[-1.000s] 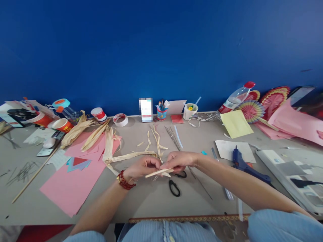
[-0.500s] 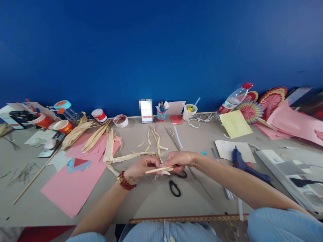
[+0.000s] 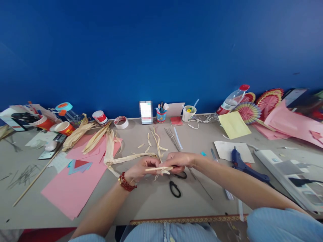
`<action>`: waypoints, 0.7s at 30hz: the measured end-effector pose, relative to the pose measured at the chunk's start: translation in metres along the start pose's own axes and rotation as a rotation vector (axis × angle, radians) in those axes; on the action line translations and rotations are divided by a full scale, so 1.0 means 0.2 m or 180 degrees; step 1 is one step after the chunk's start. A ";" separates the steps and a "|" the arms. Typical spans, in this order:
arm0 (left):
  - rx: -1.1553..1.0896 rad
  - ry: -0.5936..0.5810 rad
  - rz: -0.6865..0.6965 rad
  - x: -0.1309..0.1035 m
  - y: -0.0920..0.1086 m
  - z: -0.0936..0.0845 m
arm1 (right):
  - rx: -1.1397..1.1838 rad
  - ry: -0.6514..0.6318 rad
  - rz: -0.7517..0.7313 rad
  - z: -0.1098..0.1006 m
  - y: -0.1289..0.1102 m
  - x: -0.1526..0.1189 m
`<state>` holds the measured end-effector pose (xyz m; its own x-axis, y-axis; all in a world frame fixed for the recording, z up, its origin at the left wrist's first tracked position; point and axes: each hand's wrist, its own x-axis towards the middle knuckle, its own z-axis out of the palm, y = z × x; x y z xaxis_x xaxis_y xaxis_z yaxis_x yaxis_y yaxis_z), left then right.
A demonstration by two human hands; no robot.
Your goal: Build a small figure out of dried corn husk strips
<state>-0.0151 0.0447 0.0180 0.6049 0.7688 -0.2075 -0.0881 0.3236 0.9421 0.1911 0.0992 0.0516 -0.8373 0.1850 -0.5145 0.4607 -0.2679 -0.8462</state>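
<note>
Two bare hands meet above a grey desk (image 3: pixel 143 208), working close together on a narrow, pale strip (image 3: pixel 158 169). The strip has just swung from a slant, left end low, to nearly level, while both hands hardly shift. That suggests a small adjustment within the grip rather than a release.

The right hand (image 3: pixel 179 160) has its thumb and fingers closed on the strip's right part. The left hand (image 3: pixel 141 169), with a red beaded bracelet (image 3: pixel 127 183) at its wrist, has bent fingers meeting the right fingertips behind the strip; exactly what they pinch is hidden, so I cannot tell. The strip's left end sticks out free, and pale scraps (image 3: pixel 165 172) hang beneath.

Black-handled scissors (image 3: pixel 175 189) lie just beside the right hand, on the near side. Dried husk (image 3: pixel 136 156) stretches beyond the left hand. A blue glue gun (image 3: pixel 238 161) rests farther right.
</note>
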 end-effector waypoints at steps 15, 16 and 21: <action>-0.0290 0.0421 0.0668 0.00 -0.05 0.00 | -0.2994 0.3229 0.0043 -0.07 0.16 0.04; -0.0307 0.0442 0.0724 0.00 -0.05 0.01 | -0.3030 0.3281 0.0100 -0.08 0.18 0.06; -0.0553 0.0666 0.0958 0.00 -0.05 0.02 | -0.3331 0.3483 0.0286 -0.10 0.21 0.09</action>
<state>-0.0108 0.0383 0.0095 0.3592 0.9332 0.0047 -0.3799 0.1416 0.9141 0.2018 0.1093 0.0039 -0.3885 0.9213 -0.0167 0.8864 0.3687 -0.2799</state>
